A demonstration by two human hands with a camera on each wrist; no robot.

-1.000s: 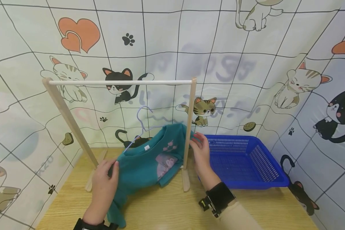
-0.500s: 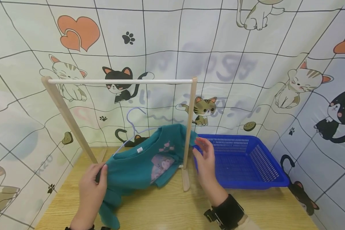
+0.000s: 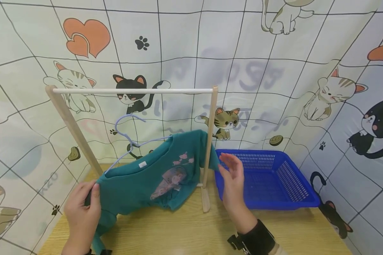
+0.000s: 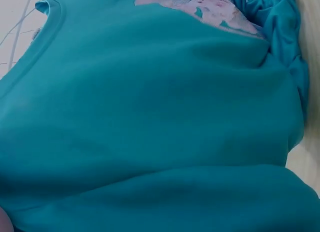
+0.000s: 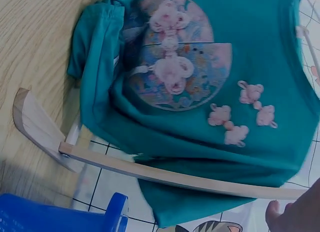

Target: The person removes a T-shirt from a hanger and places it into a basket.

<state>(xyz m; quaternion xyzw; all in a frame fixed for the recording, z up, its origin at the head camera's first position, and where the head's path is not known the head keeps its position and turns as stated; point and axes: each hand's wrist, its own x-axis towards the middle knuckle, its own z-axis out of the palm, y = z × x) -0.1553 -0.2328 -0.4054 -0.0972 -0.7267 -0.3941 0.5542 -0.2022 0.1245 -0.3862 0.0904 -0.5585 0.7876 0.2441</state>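
Note:
A teal shirt (image 3: 131, 187) with a pink printed patch hangs tilted on a lilac hanger (image 3: 127, 136), whose hook points up below the rack's bar. My left hand (image 3: 83, 209) pinches the shirt's left shoulder, where the hanger's arm ends. The left wrist view is filled by the shirt's teal cloth (image 4: 150, 107). My right hand (image 3: 234, 184) is beside the other sleeve, thumb and fingers apart, near the rack's right post (image 3: 210, 138). That sleeve reaches behind the post. In the right wrist view, the sleeve's end (image 5: 175, 207) hangs apart from the fingertips.
The wooden rack has a white crossbar (image 3: 134, 91) and feet on the wooden table (image 3: 178, 233). A blue plastic basket (image 3: 284, 205) stands to the right, close behind my right hand. A cat-patterned sheet (image 3: 178, 42) covers the wall behind.
My left hand has drawn the shirt and hanger leftward, and the hook has moved left too. My right hand has shifted slightly right, and its fingers have come off the sleeve.

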